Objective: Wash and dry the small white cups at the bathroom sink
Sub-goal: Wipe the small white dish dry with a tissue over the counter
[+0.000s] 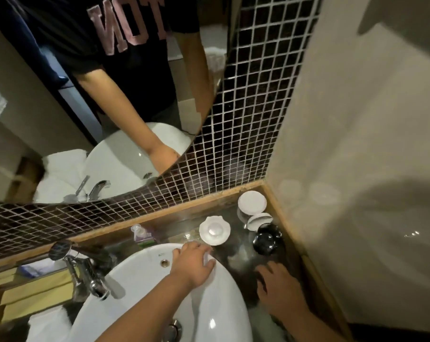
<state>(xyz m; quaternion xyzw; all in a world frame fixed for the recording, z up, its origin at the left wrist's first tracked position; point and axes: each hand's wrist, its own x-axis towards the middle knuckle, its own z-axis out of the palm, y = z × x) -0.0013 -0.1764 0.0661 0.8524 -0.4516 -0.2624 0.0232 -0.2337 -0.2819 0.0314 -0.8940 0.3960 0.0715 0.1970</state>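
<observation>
On the dark counter right of the sink (140,275), we count two white cups (252,201) by the corner, apart from both hands. Left hand (193,264) rests on the basin rim, fingers loosely spread, empty; right hand (280,287) hovers spread, empty.

Sink (145,280) cut by bottom edge; right hand (280,290) blurred, grip unclear.
</observation>
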